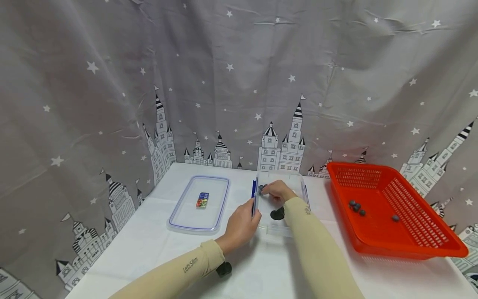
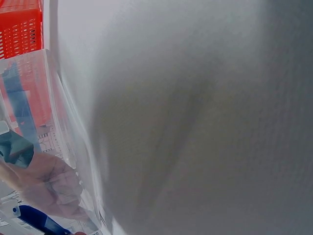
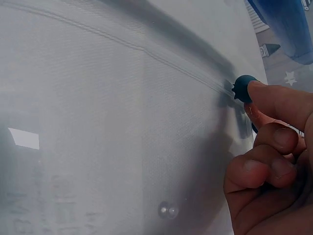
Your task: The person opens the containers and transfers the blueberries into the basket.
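Desk (image 1: 261,270): white cloth covers it; I see both sleeved forearms reaching over it from the near edge.
Left hand (image 1: 240,226): it grips the near left wall of the box, fingers curled against the clear plastic beside the blue clip (image 1: 254,189).
Box (image 1: 278,227): clear, open-topped, in the middle of the desk between the lid and the basket; a dark object lies on its floor under my right wrist, and I cannot tell what it is.
Right hand (image 1: 275,190): inside the box toward its far left corner, fingers bent, the fingertips pinching one berry.
Berry (image 1: 261,187): small, dark blue, with a crown-shaped end in the right wrist view (image 3: 243,88); it sits at my fingertips, close to the box wall.
Lid (image 1: 199,202): lies flat to the left of the box, apart from it, with a small coloured label at its centre.
Basket (image 1: 407,245): red, slotted, on the right of the desk; four more berries (image 1: 356,206) lie loose inside.
Curtain (image 1: 224,83): grey with stars and castles, hanging behind the far edge.
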Demonstrator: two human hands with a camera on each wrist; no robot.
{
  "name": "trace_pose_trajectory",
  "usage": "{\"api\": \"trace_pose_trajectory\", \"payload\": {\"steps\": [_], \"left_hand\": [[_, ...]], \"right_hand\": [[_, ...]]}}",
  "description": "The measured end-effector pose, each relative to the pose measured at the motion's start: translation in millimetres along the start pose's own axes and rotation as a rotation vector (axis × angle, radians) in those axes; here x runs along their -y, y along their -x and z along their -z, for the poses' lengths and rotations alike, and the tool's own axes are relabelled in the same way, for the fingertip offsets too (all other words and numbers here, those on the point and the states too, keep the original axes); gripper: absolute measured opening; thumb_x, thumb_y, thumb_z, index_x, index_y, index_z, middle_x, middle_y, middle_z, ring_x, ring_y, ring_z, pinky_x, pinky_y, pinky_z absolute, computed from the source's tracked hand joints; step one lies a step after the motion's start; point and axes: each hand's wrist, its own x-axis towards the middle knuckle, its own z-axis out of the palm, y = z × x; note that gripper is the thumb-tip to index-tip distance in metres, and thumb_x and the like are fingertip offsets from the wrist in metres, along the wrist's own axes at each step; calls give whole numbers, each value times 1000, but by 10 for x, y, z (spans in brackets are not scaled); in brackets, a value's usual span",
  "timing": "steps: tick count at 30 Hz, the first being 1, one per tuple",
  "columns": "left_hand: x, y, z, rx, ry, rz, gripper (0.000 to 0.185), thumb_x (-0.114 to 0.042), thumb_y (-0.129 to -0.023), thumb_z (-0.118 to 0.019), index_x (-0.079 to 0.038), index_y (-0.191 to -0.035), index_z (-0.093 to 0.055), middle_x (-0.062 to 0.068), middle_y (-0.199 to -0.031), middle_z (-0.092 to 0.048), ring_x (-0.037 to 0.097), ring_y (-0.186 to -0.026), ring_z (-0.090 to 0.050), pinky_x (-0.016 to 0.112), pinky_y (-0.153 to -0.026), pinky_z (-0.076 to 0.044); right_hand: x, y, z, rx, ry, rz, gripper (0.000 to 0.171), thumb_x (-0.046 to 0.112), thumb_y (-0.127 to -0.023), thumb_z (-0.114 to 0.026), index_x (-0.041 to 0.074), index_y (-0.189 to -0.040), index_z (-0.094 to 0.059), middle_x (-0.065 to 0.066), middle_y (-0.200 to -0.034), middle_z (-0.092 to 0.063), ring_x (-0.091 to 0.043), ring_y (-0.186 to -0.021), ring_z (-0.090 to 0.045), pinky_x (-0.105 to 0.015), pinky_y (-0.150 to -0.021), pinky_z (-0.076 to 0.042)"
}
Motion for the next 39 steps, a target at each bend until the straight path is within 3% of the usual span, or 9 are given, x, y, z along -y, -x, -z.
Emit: {"api": "trace_pose_trajectory", "payload": {"steps": [4, 11, 19, 24, 39], "left_hand": [[-3, -6, -11, -1, -4, -2, 48, -22, -100, -50, 0, -142, -54, 16, -122, -69, 24, -105, -68, 44, -87, -57], [-32, -11, -21, 14, 9, 1, 51, -26, -101, -47, -1, -144, -52, 16, -124, -69, 23, -104, -67, 44, -88, -56], [-33, -3, -55, -1, 2, -5, 49, -24, -99, -50, 0, -142, -54, 16, -121, -70, 23, -102, -67, 45, -87, -56], [-16, 9, -50, -10, 1, 1, 47, -23, -100, -50, -1, -141, -55, 14, -115, -71, 20, -94, -65, 43, -82, -56], [24, 4, -43, -36, 2, 11, 48, -23, -100, -51, 2, -141, -54, 19, -119, -70, 28, -101, -68, 47, -87, -56]], "right_hand": [[2, 11, 10, 5, -8, 18, 6, 11, -85, -74, 6, -84, -70, 5, -51, -36, -12, -48, -38, -25, -48, -32], [-5, 29, 55, 8, 15, 7, 15, 12, -86, -74, 8, -76, -64, 5, -51, -36, -12, -48, -37, -25, -48, -31], [0, 124, 167, 37, 26, 47, 18, 12, -88, -74, -2, -98, -72, 6, -51, -36, -10, -49, -36, -24, -49, -33], [90, 176, 289, 53, 2, 77, 26, 11, -89, -73, -1, -112, -74, 5, -55, -35, -10, -50, -32, -24, -51, -34], [434, 406, 805, 105, 42, 175, 32, 17, -92, -71, -1, -119, -71, 3, -63, -37, -12, -56, -34, -25, -57, -35]]}}
